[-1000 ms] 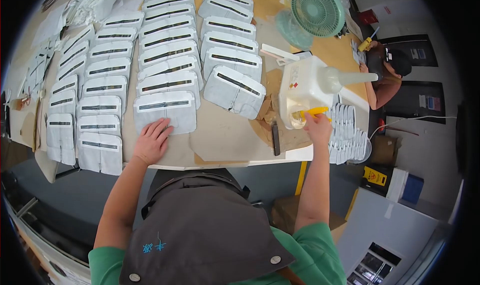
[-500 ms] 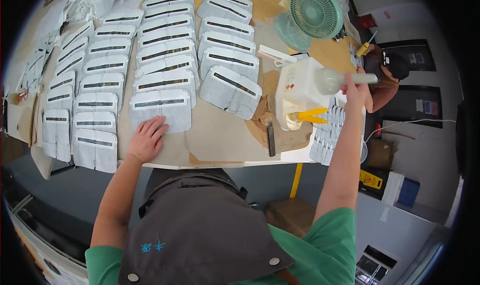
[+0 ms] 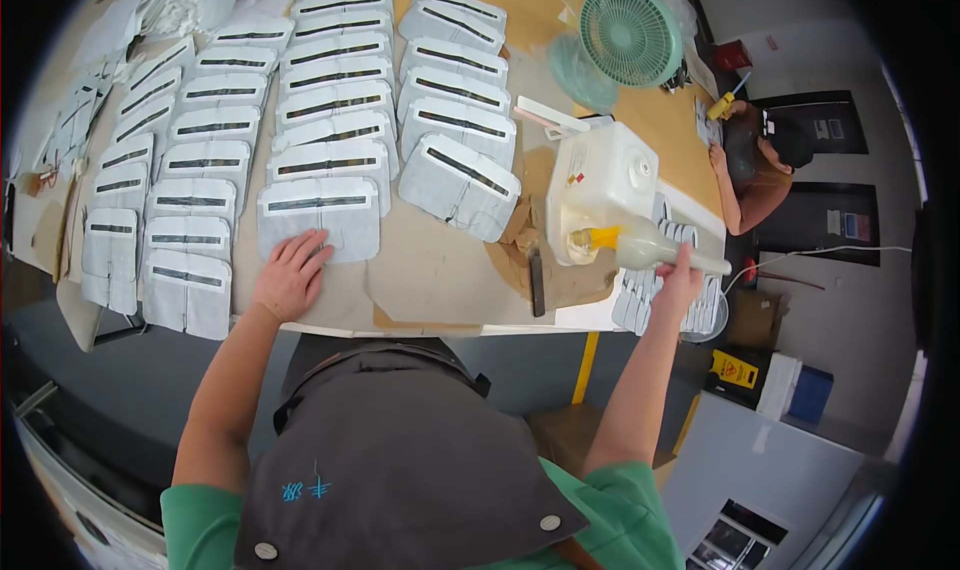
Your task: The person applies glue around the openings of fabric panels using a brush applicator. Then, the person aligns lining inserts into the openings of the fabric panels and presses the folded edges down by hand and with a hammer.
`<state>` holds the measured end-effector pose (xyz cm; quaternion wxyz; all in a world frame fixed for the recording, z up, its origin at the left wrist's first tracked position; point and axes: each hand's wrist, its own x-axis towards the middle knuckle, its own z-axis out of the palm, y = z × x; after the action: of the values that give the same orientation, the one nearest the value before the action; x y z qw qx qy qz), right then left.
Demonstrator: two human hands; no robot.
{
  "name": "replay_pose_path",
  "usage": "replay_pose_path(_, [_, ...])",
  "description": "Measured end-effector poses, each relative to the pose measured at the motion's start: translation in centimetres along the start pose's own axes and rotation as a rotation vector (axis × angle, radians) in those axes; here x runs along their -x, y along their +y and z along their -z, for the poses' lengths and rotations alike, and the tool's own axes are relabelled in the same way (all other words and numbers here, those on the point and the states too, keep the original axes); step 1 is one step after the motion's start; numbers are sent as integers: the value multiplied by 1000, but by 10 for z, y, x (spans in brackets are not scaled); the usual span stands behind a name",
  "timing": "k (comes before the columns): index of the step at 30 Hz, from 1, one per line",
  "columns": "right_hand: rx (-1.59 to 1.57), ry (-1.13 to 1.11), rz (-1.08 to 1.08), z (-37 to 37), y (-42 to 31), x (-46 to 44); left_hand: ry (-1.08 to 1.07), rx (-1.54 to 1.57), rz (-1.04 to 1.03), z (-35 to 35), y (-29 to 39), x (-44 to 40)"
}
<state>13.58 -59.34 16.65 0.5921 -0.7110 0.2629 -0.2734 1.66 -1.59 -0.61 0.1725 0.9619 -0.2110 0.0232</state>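
A pale grey-green plastic funnel-shaped piece is held over the right part of the table, its wide end at a yellow-handled tool and its narrow stem toward the right. The stem is gripped by the right hand, with the fingers curled around it; whether the wide end touches the yellow handle cannot be told. The tool is set at the near opening of a white, boxy plastic jug.

The left hand is laid flat, fingers slightly spread, on the nearest grey fabric panel of its column. Around it, further overlapping grey panels are ranged in columns — white-framed dark slits are seen across them. The laying out is judged well advanced; how many panels are finished, and what is left on each, cannot be told.

To the right, small white curved pieces are gathered in rows. A dark narrow bar lies left of the jug, near brown paper. At the far right — beyond a green round fan — a co-worker is seated.
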Motion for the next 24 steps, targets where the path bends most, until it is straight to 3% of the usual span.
replay_pose_path(2, [208,-127,108,-22,4,17,0,5,8,-2,0,-1])
replay_pose_path(5, [275,-219,157,-38,37,35,6,-3,6,0,0,-1])
replay_pose_path(19, [249,-200,166,-49,86,34,8,-32,2,6,4,-2])
replay_pose_path(22, [237,-193,290,-46,103,23,7,-3,13,8,5,-3])
replay_pose_path(24, [432,-70,560,-53,102,25,68,78,0,4,4,-4])
